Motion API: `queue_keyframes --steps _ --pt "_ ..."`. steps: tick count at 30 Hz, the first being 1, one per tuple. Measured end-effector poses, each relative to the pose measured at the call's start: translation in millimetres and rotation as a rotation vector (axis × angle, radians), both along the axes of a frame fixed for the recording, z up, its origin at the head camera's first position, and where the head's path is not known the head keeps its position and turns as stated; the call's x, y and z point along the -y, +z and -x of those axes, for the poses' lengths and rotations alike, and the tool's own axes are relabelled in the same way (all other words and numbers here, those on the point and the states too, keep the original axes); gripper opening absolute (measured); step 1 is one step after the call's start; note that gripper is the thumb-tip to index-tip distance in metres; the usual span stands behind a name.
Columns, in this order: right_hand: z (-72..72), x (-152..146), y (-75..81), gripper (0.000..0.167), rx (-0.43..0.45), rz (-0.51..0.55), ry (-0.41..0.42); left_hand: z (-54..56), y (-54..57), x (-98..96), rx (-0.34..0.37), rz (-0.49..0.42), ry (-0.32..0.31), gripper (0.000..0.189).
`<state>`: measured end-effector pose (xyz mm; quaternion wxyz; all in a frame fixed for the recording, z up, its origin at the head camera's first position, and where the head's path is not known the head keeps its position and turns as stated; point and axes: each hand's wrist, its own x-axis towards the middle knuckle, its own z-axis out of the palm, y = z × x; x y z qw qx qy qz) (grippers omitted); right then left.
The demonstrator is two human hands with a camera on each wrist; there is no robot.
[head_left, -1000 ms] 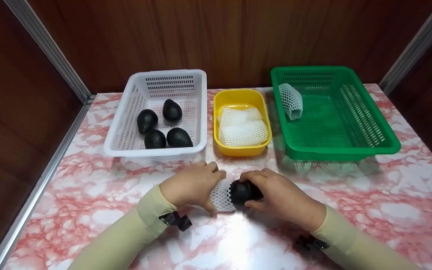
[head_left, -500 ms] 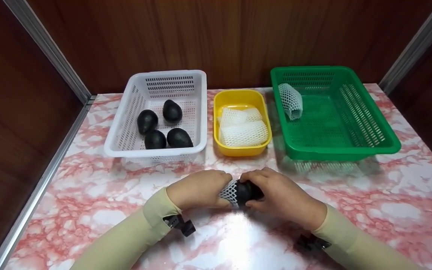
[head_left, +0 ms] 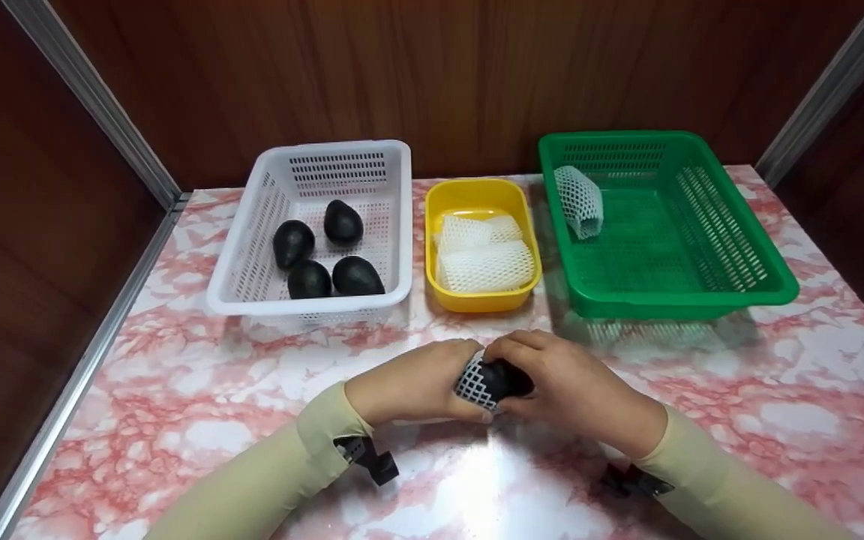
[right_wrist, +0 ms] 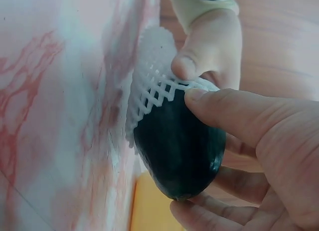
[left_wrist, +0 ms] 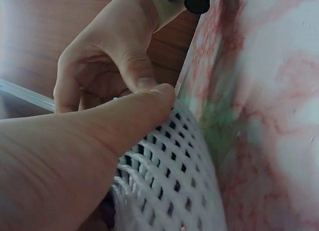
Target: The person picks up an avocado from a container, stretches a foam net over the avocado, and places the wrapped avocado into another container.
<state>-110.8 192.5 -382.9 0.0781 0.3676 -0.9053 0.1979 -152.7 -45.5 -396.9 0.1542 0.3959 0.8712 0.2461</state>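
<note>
In the head view, we saw the left hand (head_left: 421, 384) curled round a white mesh sleeve (head_left: 473, 384) and the right hand (head_left: 582, 394) gripping a dark avocado (head_left: 499, 379) partly inside it, the yellow tub (head_left: 482, 301) lying at twelve o'clock from them. In the left wrist view, we saw the left thumb (left_wrist: 142, 109) pressed on the mesh. In the right wrist view, we saw the right thumb (right_wrist: 234, 109) and fingers (right_wrist: 244, 183) holding the avocado, its bare end towards six o'clock.

The held fruit (right_wrist: 174, 148) looks smooth and glossy, its netting (right_wrist: 155, 54) matt foam
</note>
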Motion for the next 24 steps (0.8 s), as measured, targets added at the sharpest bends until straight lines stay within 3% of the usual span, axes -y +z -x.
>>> queue_keyframes --steps 8,12,15,18,24 --pt "1.4 1 -2.9 0.053 0.038 -0.012 0.001 -0.6 -4.1 -3.0 0.012 -0.014 -0.015 0.072" --pt "2.7 1 -4.2 0.052 0.057 -0.006 0.009 -0.6 2.8 2.8 -0.062 0.109 0.024 0.094" --pt "3.7 0 -3.6 0.052 0.084 -0.007 0.007 -0.5 8.1 9.6 -0.111 0.241 0.053 0.098" --pt "4.3 -1 -2.9 0.055 0.12 -0.012 -0.009 0.5 8.3 13.4 -0.132 0.299 0.038 0.079" --pt "4.9 -6 -2.8 0.057 0.147 -0.015 -0.04 1.6 7.5 13.2 -0.119 0.248 0.02 0.045"
